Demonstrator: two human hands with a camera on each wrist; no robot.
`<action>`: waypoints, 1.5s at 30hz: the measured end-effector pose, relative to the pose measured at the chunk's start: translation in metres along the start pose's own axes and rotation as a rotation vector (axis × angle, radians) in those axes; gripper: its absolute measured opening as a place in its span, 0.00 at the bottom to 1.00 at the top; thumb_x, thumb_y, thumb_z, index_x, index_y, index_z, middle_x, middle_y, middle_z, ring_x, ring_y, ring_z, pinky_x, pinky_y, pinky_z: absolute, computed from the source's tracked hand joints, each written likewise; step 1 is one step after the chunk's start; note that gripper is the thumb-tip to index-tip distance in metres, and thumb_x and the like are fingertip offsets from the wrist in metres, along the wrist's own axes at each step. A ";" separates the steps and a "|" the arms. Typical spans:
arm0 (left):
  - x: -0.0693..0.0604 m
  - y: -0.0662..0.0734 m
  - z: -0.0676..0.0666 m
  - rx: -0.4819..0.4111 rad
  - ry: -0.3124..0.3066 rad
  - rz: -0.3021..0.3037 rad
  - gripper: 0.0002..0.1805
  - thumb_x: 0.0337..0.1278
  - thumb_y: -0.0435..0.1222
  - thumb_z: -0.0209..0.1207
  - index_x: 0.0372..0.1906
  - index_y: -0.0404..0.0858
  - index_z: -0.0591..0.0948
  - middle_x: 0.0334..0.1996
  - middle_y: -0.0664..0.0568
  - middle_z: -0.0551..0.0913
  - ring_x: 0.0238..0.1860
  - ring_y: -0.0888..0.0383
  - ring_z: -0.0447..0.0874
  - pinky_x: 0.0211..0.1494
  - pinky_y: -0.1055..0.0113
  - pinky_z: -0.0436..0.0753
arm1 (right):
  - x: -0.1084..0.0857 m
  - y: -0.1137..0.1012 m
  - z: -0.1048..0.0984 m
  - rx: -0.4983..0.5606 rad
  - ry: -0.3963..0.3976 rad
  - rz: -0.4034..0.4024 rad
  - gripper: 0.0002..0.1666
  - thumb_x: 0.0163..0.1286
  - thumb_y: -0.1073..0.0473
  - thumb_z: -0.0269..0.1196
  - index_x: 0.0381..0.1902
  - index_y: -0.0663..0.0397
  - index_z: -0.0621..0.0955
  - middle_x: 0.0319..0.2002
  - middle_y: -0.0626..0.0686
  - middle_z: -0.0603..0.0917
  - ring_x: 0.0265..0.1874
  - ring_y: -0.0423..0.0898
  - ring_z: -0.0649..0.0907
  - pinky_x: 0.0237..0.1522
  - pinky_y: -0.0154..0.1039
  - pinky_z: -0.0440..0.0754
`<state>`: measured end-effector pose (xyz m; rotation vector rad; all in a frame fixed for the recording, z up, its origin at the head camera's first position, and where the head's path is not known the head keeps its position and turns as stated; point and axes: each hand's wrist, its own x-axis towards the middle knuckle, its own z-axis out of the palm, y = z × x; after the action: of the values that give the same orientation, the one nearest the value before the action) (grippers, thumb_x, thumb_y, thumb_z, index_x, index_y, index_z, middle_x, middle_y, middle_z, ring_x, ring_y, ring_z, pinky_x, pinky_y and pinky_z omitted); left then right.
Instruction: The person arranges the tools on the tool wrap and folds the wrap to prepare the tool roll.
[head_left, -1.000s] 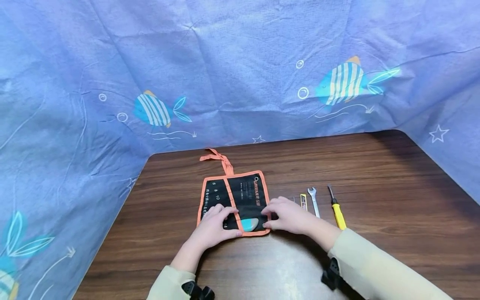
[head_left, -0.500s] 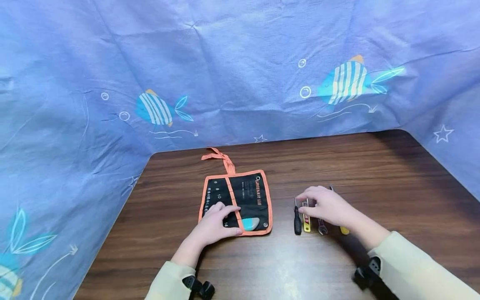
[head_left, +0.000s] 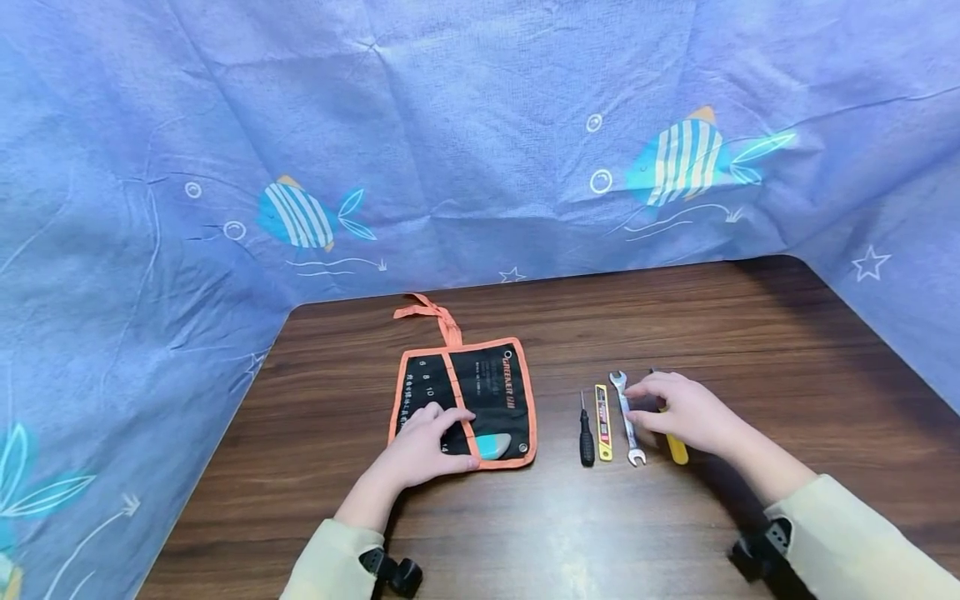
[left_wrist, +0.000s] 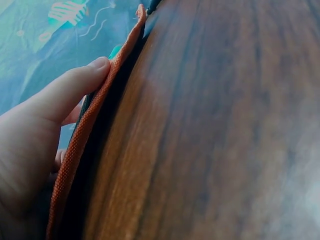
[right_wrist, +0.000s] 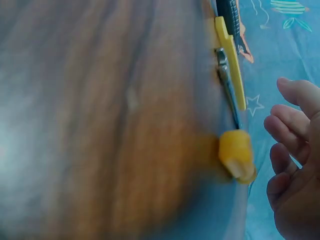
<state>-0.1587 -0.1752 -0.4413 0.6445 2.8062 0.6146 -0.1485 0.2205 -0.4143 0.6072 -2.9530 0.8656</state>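
On the left part of the tabletop (head_left: 585,333), the black pouch (head_left: 491,412) is lying flat, with a teal-and-grey piece (head_left: 493,447) showing near its lower edge. We are resting our left hand (head_left: 426,446) on it, its grip spread wide; too light a press could be letting it skid. Our right hand (head_left: 690,410) is hovering by the wrench (head_left: 632,435) and yellow-handled screwdriver (head_left: 678,450), its grip loosely parted, holding nothing. Since both tools are lying close together, a careless pinch could be catching the wrong one or nudging its neighbour.
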 end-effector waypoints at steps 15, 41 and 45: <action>0.000 -0.001 -0.002 -0.060 0.010 -0.014 0.35 0.39 0.68 0.61 0.55 0.58 0.74 0.36 0.59 0.69 0.41 0.59 0.66 0.43 0.60 0.69 | -0.019 0.021 -0.001 -0.012 0.028 0.027 0.24 0.56 0.46 0.69 0.46 0.52 0.82 0.41 0.48 0.79 0.31 0.42 0.72 0.33 0.39 0.70; -0.002 -0.001 0.000 -0.051 0.034 -0.014 0.34 0.39 0.67 0.61 0.54 0.58 0.74 0.37 0.59 0.69 0.40 0.59 0.66 0.43 0.60 0.69 | -0.041 0.043 -0.006 -0.050 0.089 0.065 0.34 0.52 0.53 0.72 0.55 0.63 0.76 0.44 0.55 0.75 0.29 0.39 0.73 0.27 0.34 0.71; -0.002 -0.001 -0.001 -0.054 0.032 -0.010 0.34 0.40 0.66 0.61 0.54 0.57 0.74 0.37 0.59 0.69 0.40 0.59 0.66 0.43 0.60 0.69 | -0.046 0.045 -0.009 -0.047 0.078 0.090 0.36 0.53 0.49 0.71 0.56 0.62 0.75 0.44 0.54 0.75 0.29 0.38 0.73 0.26 0.34 0.70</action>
<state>-0.1576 -0.1768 -0.4404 0.6147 2.8094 0.7025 -0.1235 0.2760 -0.4352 0.4312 -2.9409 0.8032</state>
